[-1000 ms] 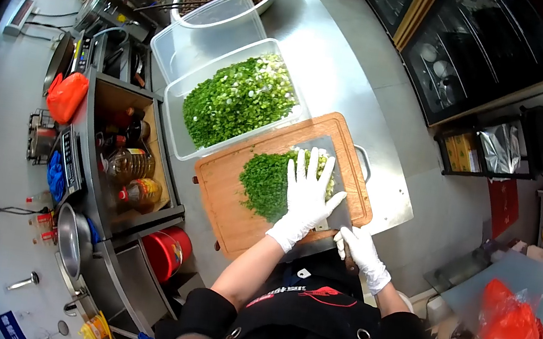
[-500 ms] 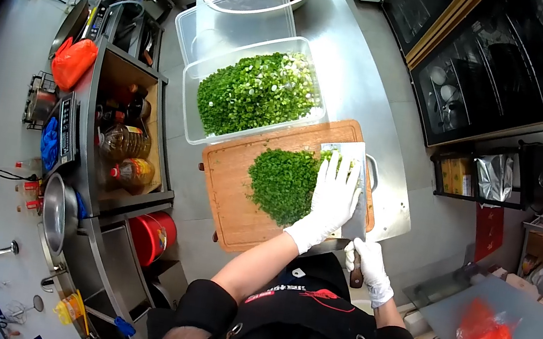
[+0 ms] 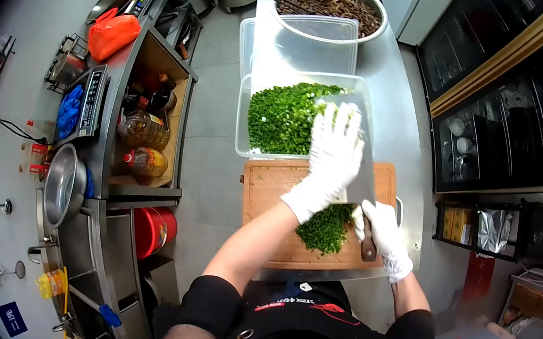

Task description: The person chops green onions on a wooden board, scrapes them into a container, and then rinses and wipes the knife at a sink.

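Steel cleaver (image 3: 363,176), raised over the clear container (image 3: 248,139) of chopped scallions (image 3: 279,118).
Your right hand (image 3: 382,236) is wrapped around its handle; your left hand (image 3: 331,157) lies spread flat against the blade. More chopped greens (image 3: 326,227) remain on the wooden cutting board (image 3: 269,187) below.

Steel counter (image 3: 397,83) is carrying a wooden cutting board (image 3: 269,183) at the near edge, a clear tub of chopped greens (image 3: 282,118) just behind it (touching the board), an empty clear tub (image 3: 305,38) next, and a metal bowl of brown strands (image 3: 328,2) sitting farthest back.
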A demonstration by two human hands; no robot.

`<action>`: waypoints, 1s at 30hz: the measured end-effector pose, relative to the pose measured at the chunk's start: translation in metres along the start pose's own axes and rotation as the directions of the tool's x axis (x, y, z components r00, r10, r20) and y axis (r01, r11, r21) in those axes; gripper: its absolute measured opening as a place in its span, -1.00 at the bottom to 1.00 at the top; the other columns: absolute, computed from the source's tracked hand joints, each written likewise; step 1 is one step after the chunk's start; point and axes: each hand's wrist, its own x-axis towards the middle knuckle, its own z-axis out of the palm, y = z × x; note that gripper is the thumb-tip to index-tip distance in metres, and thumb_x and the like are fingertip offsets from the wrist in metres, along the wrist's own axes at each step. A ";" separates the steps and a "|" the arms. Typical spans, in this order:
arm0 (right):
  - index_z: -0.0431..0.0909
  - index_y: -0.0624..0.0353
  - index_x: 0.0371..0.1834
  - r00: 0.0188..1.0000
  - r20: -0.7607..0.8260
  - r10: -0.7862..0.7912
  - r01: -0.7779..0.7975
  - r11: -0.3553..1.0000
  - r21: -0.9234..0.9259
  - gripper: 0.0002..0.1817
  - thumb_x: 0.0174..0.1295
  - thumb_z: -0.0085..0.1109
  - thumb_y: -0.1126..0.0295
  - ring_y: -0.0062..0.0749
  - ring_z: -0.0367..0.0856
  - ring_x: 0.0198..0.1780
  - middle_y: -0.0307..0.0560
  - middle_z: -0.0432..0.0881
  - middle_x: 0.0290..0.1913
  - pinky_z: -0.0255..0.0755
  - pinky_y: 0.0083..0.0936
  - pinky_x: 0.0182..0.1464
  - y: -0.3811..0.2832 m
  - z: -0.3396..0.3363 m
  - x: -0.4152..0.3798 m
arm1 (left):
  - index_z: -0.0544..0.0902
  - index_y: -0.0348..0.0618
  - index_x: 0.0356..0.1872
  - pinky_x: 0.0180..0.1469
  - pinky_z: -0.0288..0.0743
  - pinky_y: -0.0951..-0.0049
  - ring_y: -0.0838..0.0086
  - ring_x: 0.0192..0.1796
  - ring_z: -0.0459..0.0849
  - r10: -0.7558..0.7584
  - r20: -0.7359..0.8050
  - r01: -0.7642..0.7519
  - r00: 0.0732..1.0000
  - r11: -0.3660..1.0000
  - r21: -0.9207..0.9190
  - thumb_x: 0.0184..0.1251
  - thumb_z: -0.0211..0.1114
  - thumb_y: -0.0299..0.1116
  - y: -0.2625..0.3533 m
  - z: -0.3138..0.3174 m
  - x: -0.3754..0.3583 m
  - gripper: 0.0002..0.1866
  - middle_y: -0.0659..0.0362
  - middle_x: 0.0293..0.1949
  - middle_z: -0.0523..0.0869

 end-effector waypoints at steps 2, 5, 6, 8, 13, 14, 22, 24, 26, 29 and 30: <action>0.53 0.26 -0.45 0.999 0.042 0.006 -0.005 0.999 -0.037 -0.67 0.44 -0.02 0.30 -0.56 0.38 -0.70 -0.24 0.47 -0.66 0.31 -0.59 -0.60 -0.023 0.024 0.032 | 0.42 -0.23 0.30 0.48 0.00 0.01 -0.04 0.44 0.23 -0.043 -0.069 0.046 0.997 0.998 0.043 0.31 0.11 -0.29 -0.040 -0.001 0.017 -0.47 -0.09 0.37 0.37; 0.52 0.23 -0.48 1.000 0.024 0.009 -0.004 0.979 -0.201 -0.66 0.43 -0.02 0.29 -0.59 0.38 -0.70 -0.26 0.47 -0.66 0.30 -0.61 -0.61 -0.042 0.059 0.073 | 0.45 -0.23 0.28 0.42 0.10 0.02 0.00 0.40 0.31 -0.099 -0.185 0.093 0.978 0.995 -0.040 0.30 0.13 -0.33 -0.098 0.007 0.026 -0.49 -0.06 0.33 0.43; 0.52 0.23 -0.48 1.000 0.027 0.008 -0.002 0.979 -0.206 -0.66 0.43 -0.02 0.29 -0.59 0.38 -0.70 -0.26 0.47 -0.66 0.30 -0.61 -0.61 -0.043 0.066 0.081 | 0.46 -0.22 0.27 0.41 0.10 0.02 0.02 0.39 0.32 -0.130 -0.207 0.116 0.970 0.990 -0.074 0.30 0.13 -0.31 -0.114 0.010 0.027 -0.50 -0.06 0.32 0.44; 0.52 0.21 -0.48 1.000 0.001 -0.023 0.023 0.959 -0.282 -0.67 0.43 -0.02 0.28 -0.60 0.39 -0.70 -0.27 0.48 -0.65 0.31 -0.61 -0.61 -0.046 0.075 0.093 | 0.49 -0.21 0.24 0.40 0.10 0.02 0.08 0.39 0.33 -0.200 -0.236 0.172 0.951 0.976 -0.132 0.29 0.15 -0.31 -0.146 0.025 0.019 -0.52 -0.04 0.29 0.48; 0.50 0.23 -0.48 0.996 -0.082 -0.035 0.001 0.925 -0.380 -0.67 0.42 -0.04 0.29 -0.61 0.36 -0.74 -0.26 0.46 -0.67 0.29 -0.58 -0.64 -0.061 0.074 0.093 | 0.64 -0.20 0.03 0.39 0.10 -0.03 0.04 0.32 0.38 -0.316 -0.272 0.340 0.909 0.939 0.047 0.26 0.24 -0.29 -0.155 0.028 0.004 -0.65 -0.09 0.21 0.52; 0.49 0.24 -0.48 0.994 -0.100 -0.047 0.005 0.922 -0.387 -0.67 0.42 -0.04 0.29 -0.61 0.35 -0.74 -0.26 0.46 -0.66 0.29 -0.58 -0.64 -0.060 0.071 0.094 | 0.66 -0.18 -0.01 0.39 0.09 -0.03 0.03 0.31 0.39 -0.360 -0.307 0.393 0.881 0.918 0.049 0.25 0.27 -0.28 -0.151 0.026 0.007 -0.68 -0.09 0.19 0.53; 0.52 0.23 -0.49 0.996 -0.089 -0.006 -0.015 0.972 -0.236 -0.68 0.40 -0.02 0.31 -0.61 0.39 -0.72 -0.26 0.47 -0.67 0.32 -0.62 -0.63 -0.062 0.077 0.083 | 0.64 -0.14 -0.27 0.08 0.42 0.12 0.10 -0.10 0.62 -0.033 -0.338 0.006 0.941 0.997 -0.081 0.19 0.27 -0.44 -0.149 0.028 0.030 -0.89 0.04 -0.18 0.68; 0.52 0.23 -0.49 0.994 -0.106 -0.035 0.011 0.977 -0.213 -0.69 0.40 -0.02 0.32 -0.61 0.39 -0.72 -0.27 0.47 -0.67 0.32 -0.62 -0.63 -0.058 0.070 0.077 | 0.63 -0.15 -0.33 0.15 0.35 0.07 0.12 -0.01 0.59 -0.097 -0.149 0.113 0.984 0.989 0.101 0.07 0.30 -0.48 -0.163 0.031 0.019 -0.88 0.03 -0.19 0.66; 0.54 0.24 -0.47 0.989 -0.134 -0.059 0.040 0.989 -0.144 -0.71 0.39 -0.01 0.33 -0.62 0.39 -0.70 -0.27 0.48 -0.66 0.33 -0.62 -0.63 -0.054 0.059 0.067 | 0.64 -0.15 -0.34 0.27 0.22 0.00 0.10 0.13 0.52 -0.055 -0.167 0.090 0.984 0.973 0.214 -0.02 0.34 -0.48 -0.168 0.031 0.009 -0.83 -0.01 -0.08 0.64; 0.56 0.25 -0.42 0.984 -0.168 -0.058 0.049 0.997 -0.062 -0.70 0.43 -0.01 0.31 -0.63 0.41 -0.67 -0.27 0.51 -0.63 0.34 -0.64 -0.60 -0.038 0.030 0.032 | 0.70 -0.03 -0.18 0.37 0.12 0.02 0.09 0.27 0.46 -0.014 -0.239 0.037 0.971 0.995 0.092 0.08 0.36 -0.43 -0.139 0.000 0.002 -0.77 0.01 0.09 0.62; 0.55 0.26 -0.42 0.979 -0.188 -0.077 0.069 0.996 -0.047 -0.69 0.44 0.01 0.30 -0.62 0.40 -0.68 -0.27 0.50 -0.62 0.32 -0.66 -0.59 -0.027 0.019 0.018 | 0.71 0.00 -0.12 0.39 0.12 0.05 0.10 0.29 0.45 -0.013 -0.229 0.027 0.973 0.998 0.061 0.14 0.35 -0.43 -0.128 -0.010 -0.005 -0.75 0.03 0.11 0.62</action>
